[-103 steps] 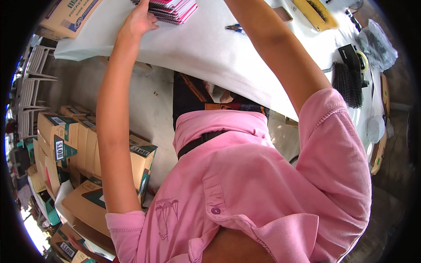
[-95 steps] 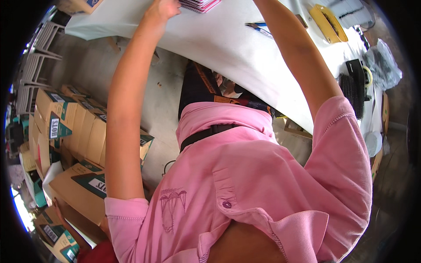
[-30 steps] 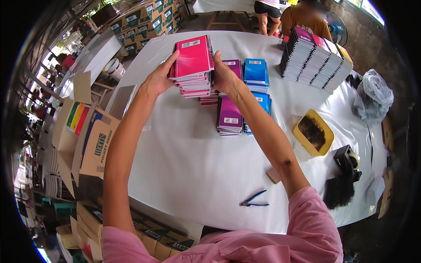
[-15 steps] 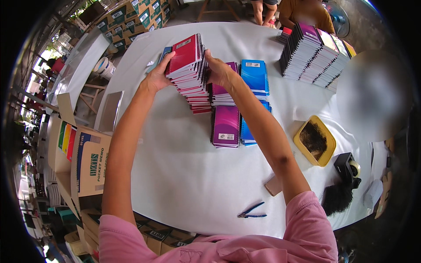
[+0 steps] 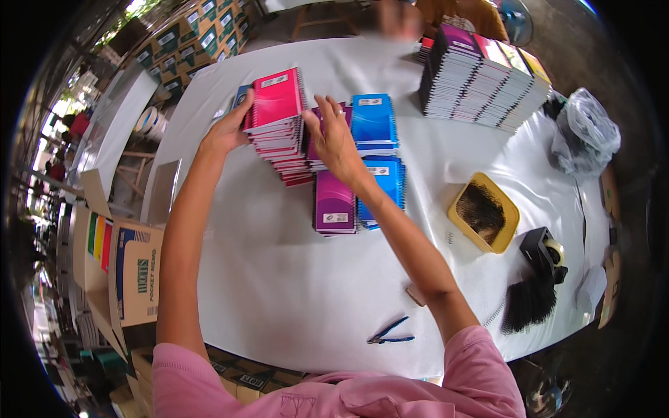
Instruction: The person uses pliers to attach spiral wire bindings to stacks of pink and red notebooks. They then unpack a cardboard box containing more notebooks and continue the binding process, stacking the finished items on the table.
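Observation:
A tall, leaning stack of red spiral notebooks stands on the table's far left part. My left hand is against its left side, thumb along the edge and the other fingers partly hidden. To the right of the stack, my right hand is open with fingers spread, above the purple notebooks. It wears a ring and holds nothing. Beside the purple piles lie blue spiral notebooks, in a far and a near pile. My right hand and forearm hide part of these piles.
On the white table are pliers, a yellow tub of dark bits, a tape dispenser, black spiral coils and a plastic bag. Tall notebook stacks stand far right near another person. An open carton is at left.
My right hand has let go of the red stack's right side and drawn back, fingers spreading. The red stack sits lower, and its top cover looks brighter. My view has shifted slightly.

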`<control>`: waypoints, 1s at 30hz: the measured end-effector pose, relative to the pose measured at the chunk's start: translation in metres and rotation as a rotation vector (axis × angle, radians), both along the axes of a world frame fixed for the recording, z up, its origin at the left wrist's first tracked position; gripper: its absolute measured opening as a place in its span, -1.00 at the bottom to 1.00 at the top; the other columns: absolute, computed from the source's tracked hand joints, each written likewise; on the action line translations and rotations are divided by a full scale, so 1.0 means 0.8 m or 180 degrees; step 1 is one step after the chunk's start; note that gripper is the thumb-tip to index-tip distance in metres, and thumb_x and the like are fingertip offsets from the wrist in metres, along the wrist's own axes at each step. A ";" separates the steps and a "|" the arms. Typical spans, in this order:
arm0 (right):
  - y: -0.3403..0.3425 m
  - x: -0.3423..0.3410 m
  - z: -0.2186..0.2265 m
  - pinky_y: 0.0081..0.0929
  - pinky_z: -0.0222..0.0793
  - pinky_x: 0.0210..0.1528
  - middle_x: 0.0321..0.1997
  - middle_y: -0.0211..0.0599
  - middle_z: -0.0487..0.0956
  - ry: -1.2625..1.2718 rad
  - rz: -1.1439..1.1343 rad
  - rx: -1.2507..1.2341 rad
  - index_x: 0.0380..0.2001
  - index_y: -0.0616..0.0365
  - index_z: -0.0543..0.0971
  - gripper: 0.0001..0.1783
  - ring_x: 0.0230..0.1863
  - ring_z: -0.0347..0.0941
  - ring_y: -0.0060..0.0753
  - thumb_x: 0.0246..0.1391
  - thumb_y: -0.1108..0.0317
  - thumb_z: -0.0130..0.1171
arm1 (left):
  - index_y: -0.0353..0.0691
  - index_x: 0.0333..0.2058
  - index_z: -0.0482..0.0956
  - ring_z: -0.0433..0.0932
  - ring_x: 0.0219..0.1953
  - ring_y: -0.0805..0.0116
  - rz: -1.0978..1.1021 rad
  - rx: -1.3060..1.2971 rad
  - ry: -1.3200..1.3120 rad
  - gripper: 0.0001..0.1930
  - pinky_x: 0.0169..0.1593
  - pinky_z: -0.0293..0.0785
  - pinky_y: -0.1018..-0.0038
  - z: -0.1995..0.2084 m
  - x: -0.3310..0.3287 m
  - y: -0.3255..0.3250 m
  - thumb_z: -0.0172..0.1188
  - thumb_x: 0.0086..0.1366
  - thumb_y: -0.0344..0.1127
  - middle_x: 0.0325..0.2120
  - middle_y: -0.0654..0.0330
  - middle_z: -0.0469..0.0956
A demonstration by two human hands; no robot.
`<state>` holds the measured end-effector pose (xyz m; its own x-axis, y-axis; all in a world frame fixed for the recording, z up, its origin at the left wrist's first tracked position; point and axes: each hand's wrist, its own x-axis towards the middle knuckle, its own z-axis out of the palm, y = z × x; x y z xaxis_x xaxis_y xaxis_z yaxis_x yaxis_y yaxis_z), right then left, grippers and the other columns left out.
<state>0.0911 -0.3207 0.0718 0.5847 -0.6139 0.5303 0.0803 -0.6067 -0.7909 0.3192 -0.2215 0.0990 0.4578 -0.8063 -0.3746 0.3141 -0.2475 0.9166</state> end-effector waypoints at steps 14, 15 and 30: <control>0.116 -0.426 -0.167 -0.19 0.15 0.24 0.26 -0.04 0.25 0.1546 -0.1969 0.0064 -0.06 0.22 0.49 -0.73 0.26 0.19 -0.02 0.15 0.55 0.02 | -0.18 0.33 -0.05 -0.26 0.37 -0.25 0.1482 0.4240 -0.3565 -0.19 0.24 -0.23 -0.32 -0.288 -0.014 0.305 -0.29 0.31 0.30 0.36 -0.12 -0.22; 0.132 -0.450 -0.180 -0.17 0.15 0.24 0.26 -0.02 0.25 0.1754 -0.2105 0.0075 -0.05 0.23 0.48 -0.72 0.26 0.18 0.01 0.16 0.56 0.01 | -0.17 0.33 -0.05 -0.26 0.37 -0.24 0.1597 0.4308 -0.3164 -0.20 0.25 -0.24 -0.31 -0.300 -0.021 0.324 -0.30 0.32 0.30 0.36 -0.10 -0.21; 0.167 -0.488 -0.238 -0.06 0.05 0.22 0.25 -0.01 0.26 0.2760 -0.2310 -0.0618 0.18 0.21 0.23 -0.38 0.24 0.18 0.02 0.03 0.43 0.15 | -0.03 0.22 0.24 0.28 0.21 0.09 0.0389 0.4345 -0.4545 -0.48 0.23 0.05 -0.17 -0.288 0.040 0.334 -0.11 0.36 0.03 0.21 0.27 0.28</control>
<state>-0.2995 -0.1871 -0.1189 0.3414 -0.9076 0.2445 -0.8645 -0.4053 -0.2973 0.3515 0.0455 -0.1315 0.9544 -0.2980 0.0169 -0.2823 -0.9195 -0.2735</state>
